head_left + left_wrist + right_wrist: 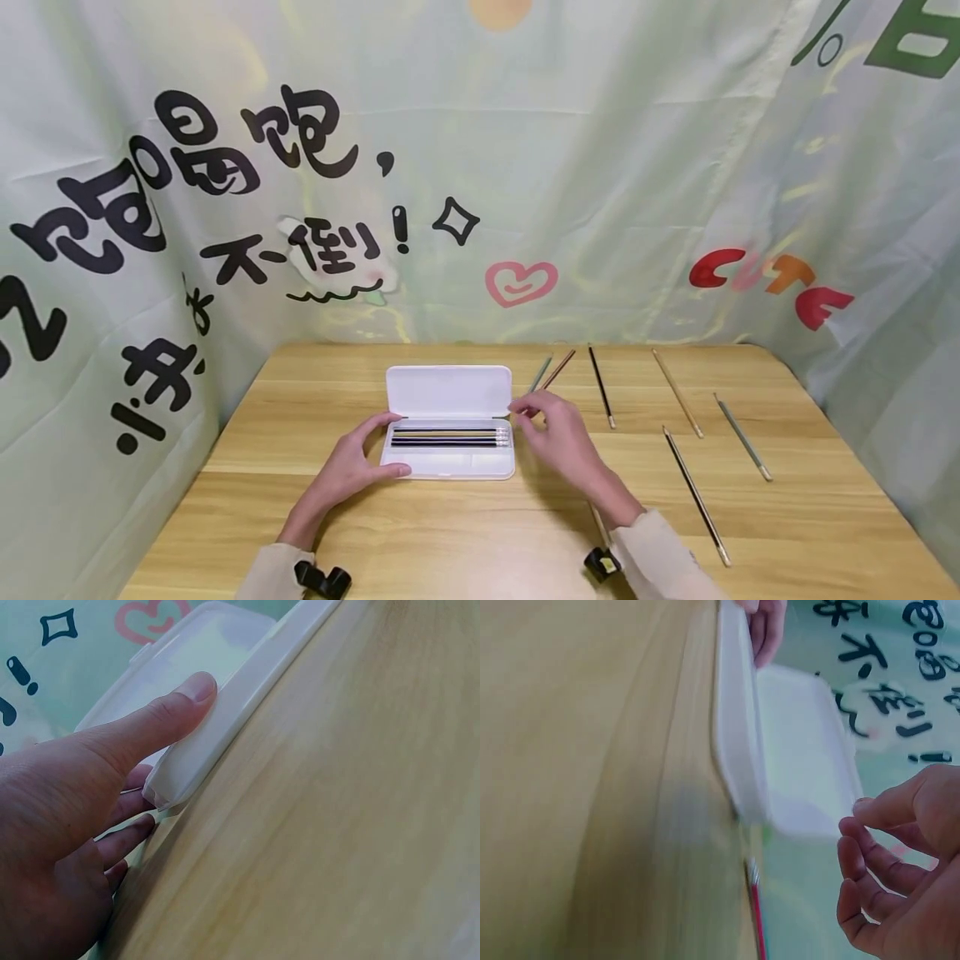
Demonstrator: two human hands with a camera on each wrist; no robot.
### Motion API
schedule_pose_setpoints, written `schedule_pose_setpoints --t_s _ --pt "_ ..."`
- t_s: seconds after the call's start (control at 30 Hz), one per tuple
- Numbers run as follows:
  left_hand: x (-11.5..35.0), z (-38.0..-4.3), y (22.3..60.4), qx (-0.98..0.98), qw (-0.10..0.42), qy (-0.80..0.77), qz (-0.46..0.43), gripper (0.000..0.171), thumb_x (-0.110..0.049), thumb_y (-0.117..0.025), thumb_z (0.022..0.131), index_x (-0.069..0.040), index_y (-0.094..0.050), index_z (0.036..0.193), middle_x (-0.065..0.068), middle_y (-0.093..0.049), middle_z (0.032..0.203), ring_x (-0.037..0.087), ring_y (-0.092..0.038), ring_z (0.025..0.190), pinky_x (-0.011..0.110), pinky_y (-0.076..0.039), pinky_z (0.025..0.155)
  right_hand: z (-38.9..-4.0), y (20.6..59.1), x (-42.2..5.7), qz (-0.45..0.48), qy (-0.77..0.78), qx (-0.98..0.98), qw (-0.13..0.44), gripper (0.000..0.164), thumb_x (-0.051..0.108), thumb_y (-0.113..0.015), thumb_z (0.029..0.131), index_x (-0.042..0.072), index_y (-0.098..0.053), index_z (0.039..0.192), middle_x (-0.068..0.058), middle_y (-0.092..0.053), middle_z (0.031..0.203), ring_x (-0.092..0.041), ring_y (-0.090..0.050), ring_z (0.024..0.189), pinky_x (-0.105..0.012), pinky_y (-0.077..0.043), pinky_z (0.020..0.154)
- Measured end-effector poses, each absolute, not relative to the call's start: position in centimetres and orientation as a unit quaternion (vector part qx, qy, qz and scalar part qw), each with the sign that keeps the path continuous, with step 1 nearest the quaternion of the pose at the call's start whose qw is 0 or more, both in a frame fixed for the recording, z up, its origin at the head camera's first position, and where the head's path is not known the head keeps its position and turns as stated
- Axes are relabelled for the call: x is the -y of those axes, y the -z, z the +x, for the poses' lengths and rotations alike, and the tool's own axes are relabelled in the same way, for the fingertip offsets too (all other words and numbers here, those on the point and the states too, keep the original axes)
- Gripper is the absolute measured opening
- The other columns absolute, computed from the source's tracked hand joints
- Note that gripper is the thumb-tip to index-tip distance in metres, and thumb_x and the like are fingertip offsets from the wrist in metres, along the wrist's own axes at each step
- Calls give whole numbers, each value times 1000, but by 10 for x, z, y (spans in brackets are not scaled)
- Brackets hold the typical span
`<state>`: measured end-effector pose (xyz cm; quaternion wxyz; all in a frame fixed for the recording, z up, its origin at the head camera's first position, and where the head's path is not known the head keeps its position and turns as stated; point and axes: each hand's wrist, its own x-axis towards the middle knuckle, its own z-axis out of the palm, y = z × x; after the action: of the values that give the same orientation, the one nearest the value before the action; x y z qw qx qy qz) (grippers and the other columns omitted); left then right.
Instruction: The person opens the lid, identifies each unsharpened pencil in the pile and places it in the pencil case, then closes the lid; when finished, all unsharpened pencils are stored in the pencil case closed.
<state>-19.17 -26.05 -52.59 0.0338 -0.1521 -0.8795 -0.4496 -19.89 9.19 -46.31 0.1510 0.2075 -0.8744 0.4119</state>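
Observation:
A white pencil case (448,463) lies on the table with its lid (448,392) tipped back. Several pencils (446,437), dark and yellowish with pale eraser ends, lie side by side in the tray. My left hand (351,460) grips the case's left end, thumb at the front and fingers towards the back; in the left wrist view the thumb lies along the rim. My right hand (558,433) is beside the case's right end, fingertips right at the lid's lower corner. Its fingers (889,874) are loosely bent, with nothing seen between them.
Behind my right hand lie a greenish pencil (540,372) and a reddish-brown pencil (561,367). Farther right are black pencils (602,387) (696,496), a wood-coloured pencil (677,393) and a grey-green pencil (742,437). Another pencil (598,522) is partly hidden under my right wrist. A printed curtain (600,167) hangs behind the table.

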Motion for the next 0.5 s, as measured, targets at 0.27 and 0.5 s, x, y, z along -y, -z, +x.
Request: schedule_pose_setpoints --t_s 0.27,0.5 --pt "260 -193 526 880 40 450 -147 81 -41 -95 70 -20 -58 139 8 -61 140 36 -50 136 64 -31 114 -233 466 -127 173 -423 874 168 18 -2 -71 91 -1 -73 109 -11 -72 95 -25 -69 83 -31 -57 66" --pt "260 -191 525 879 35 453 -147 82 -42 -95 70 -20 -58 139 9 -60 142 36 -49 136 64 -30 114 -261 471 -138 99 -424 894 110 34 6 -73 94 -5 -62 125 -16 -67 98 -32 -68 87 -44 -58 72"
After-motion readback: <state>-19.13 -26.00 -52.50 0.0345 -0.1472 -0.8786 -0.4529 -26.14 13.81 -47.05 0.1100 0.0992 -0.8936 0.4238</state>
